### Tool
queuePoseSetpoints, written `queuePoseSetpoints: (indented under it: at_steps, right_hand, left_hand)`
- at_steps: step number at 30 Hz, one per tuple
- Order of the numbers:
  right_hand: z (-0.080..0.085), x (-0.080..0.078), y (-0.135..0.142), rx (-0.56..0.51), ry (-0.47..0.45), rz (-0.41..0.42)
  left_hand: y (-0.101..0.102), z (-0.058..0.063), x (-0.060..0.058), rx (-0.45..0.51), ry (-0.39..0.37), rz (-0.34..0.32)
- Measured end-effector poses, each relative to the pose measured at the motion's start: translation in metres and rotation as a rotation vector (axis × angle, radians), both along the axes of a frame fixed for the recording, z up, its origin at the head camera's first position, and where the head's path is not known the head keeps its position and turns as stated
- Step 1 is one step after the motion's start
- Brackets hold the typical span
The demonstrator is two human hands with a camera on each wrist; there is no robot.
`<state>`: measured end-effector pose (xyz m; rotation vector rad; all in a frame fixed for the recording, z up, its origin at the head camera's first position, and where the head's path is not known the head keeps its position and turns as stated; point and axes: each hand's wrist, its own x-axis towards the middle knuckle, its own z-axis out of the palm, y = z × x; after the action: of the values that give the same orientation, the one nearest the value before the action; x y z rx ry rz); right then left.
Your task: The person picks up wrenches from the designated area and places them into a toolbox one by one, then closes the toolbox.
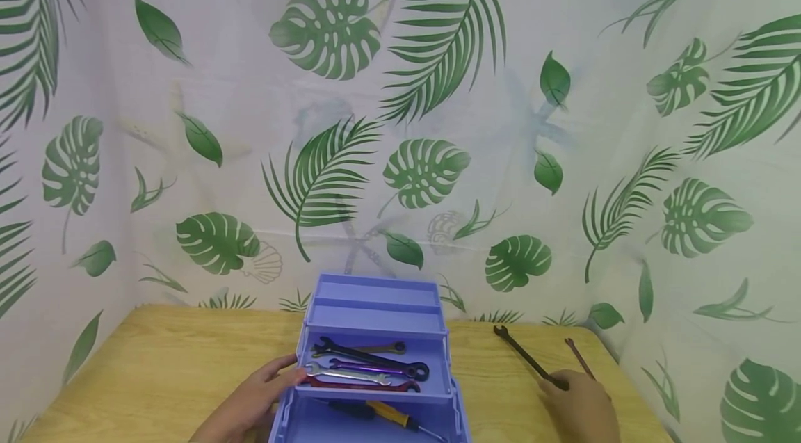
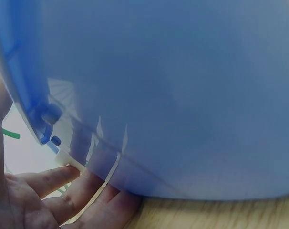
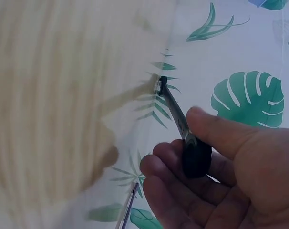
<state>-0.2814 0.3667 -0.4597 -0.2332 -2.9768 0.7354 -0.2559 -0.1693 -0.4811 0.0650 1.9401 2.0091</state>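
My right hand (image 1: 578, 405) holds a black wrench (image 1: 528, 354) by one end, over the right part of the table. Thumb and fingers close round that end in the right wrist view; the open-ended jaw points away. Just right of it is a thin reddish wrench (image 1: 580, 357), partly hidden behind the hand; I cannot tell whether the hand touches it. At the left side of a blue toolbox (image 1: 382, 312), my left hand (image 1: 256, 398) rests its fingers against the outer wall. Several wrenches lie in the upper tray (image 1: 432, 342), among them a black wrench (image 1: 369, 357) and a silver wrench (image 1: 350, 375).
Below the upper tray, a yellow and black screwdriver (image 1: 391, 414) lies in the toolbox's bottom. The wooden table (image 1: 188, 352) extends to both sides. Behind it hangs a white leaf-print cloth (image 1: 350, 102).
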Motion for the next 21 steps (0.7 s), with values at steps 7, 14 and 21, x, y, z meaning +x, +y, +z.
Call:
queuePoseSetpoints:
  at_steps: [7,14,21]
  right_hand:
    - [-0.0018,-0.0009,-0.0026,0.070,0.025,0.055]
    - [-0.0004,-0.0013,-0.0050,0.048,0.034,0.063]
    - [0.0010,-0.0016,-0.0102,0.059,0.039,0.046]
  left_hand:
    - [-0.0006,-0.0006,0.0014,0.091,-0.034,-0.025]
    - [-0.0019,-0.0003,0.0011,0.086,-0.032,-0.048]
    - [-0.0007,0.0004,0.0030,0.124,-0.055,-0.047]
